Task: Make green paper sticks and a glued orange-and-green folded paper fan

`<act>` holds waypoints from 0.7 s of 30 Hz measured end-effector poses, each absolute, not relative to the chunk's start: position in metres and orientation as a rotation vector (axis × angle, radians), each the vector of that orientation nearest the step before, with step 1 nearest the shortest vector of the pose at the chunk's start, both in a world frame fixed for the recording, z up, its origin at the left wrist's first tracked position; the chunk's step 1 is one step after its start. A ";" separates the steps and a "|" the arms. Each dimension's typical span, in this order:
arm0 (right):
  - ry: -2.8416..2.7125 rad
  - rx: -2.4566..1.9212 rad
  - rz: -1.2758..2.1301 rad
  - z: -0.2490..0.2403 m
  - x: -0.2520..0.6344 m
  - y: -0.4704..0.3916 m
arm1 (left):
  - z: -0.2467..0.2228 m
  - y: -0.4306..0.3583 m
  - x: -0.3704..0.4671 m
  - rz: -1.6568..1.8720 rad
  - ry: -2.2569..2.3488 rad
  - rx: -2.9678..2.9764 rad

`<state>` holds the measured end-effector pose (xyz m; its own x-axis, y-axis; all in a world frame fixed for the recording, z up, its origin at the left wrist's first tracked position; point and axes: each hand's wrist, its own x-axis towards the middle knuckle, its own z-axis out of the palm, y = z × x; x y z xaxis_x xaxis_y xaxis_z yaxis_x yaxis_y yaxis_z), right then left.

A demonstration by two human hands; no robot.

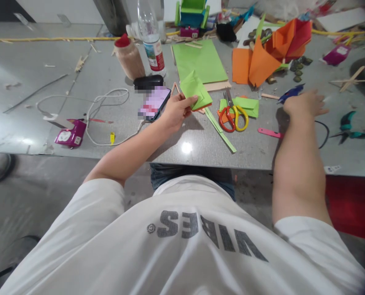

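Pinched between the thumb and fingers of my left hand [177, 111] is a folded green paper piece [194, 90] with an orange edge. My right hand [307, 104] reaches over the right side of the table, its fingers apart, beside a dark blue object [291, 93]; the palm side is hidden. Scissors with red and yellow handles [234, 116] lie on folded green paper [248, 107] between my hands. A green paper strip [221, 130] runs below the held piece. A pink-handled tool [270, 132] rests near my right forearm.
A phone [155, 103], a bottle [153, 49] and a jar [129, 57] stand or lie left of centre. Green sheets [200, 61] and orange folded paper [264, 61] are farther back. Teal-handled pliers [348, 129] lie right; a white cable [91, 119] loops left.
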<state>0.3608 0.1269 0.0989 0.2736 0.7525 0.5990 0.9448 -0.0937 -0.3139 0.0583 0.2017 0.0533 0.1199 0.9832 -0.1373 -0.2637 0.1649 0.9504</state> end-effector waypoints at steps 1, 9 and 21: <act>-1.564 -1.845 -0.334 0.099 0.355 0.124 | 0.052 0.202 0.058 1.151 1.014 0.949; -1.851 -1.316 0.282 0.088 0.353 0.213 | 0.057 0.201 0.058 1.125 0.950 0.875; -1.911 -0.716 0.633 0.064 0.291 0.199 | 0.064 0.189 0.059 1.100 0.900 0.946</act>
